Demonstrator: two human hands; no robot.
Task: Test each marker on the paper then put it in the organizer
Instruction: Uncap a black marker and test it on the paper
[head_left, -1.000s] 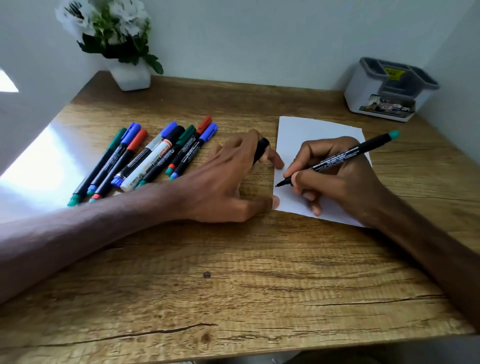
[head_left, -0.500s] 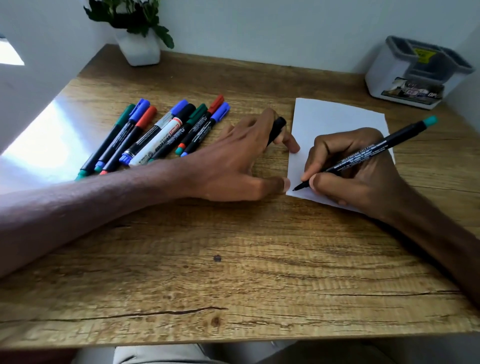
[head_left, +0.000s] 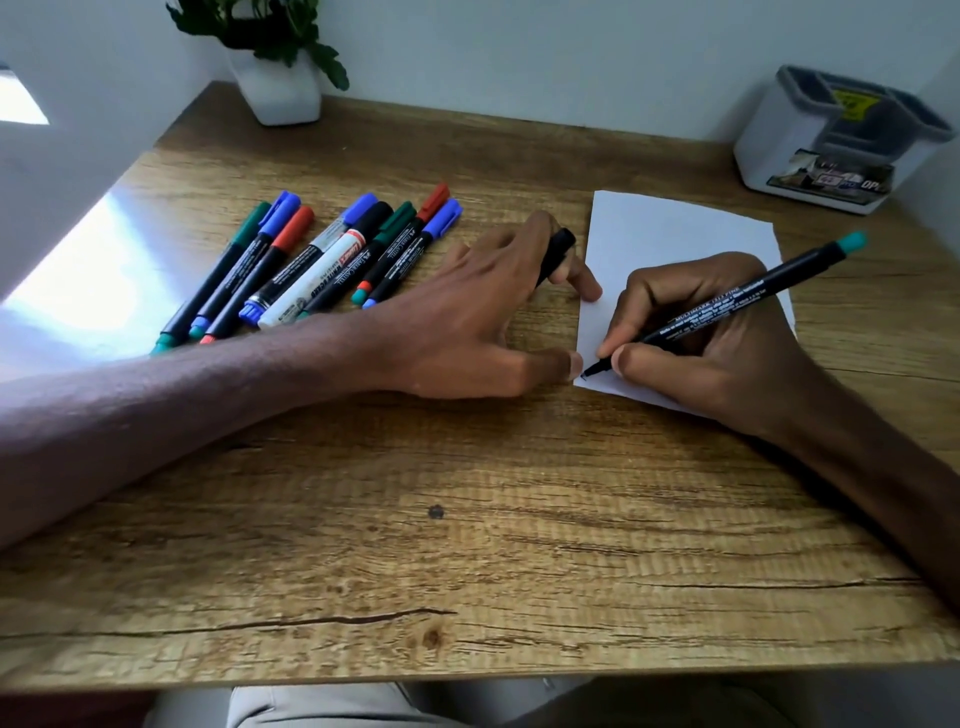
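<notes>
White walls close in a wood-grain desk (head_left: 363, 519) on three sides, with a potted plant (head_left: 278, 78) in the far left corner and the grey-and-white organizer (head_left: 810, 140) in the far right corner.

A sheet of white paper (head_left: 675, 234) lies right of centre, near the organizer but apart from it. The right hand (head_left: 727, 353) rests on the paper's near part, forearm coming in from the lower right. Its thumb and fingers are curled round a slim black marker (head_left: 737, 296) in a writing grip. The marker's tip touches the paper close to the near left corner, and its teal end slants up and to the right.

The left forearm reaches across from the left edge, low over the desk. The left hand (head_left: 483, 312) lies palm down just left of the paper, fingers spread. Its thumb tip sits at the paper's left edge and one fingertip presses that edge further back. A black cap (head_left: 558, 252) is held pinched between two of its fingers, sticking out past the knuckles.

Behind the left forearm, the loose markers (head_left: 311, 265) lie side by side in a slanted row, capped in green, blue, red and black. Among them is one thicker white-barrelled marker.
</notes>
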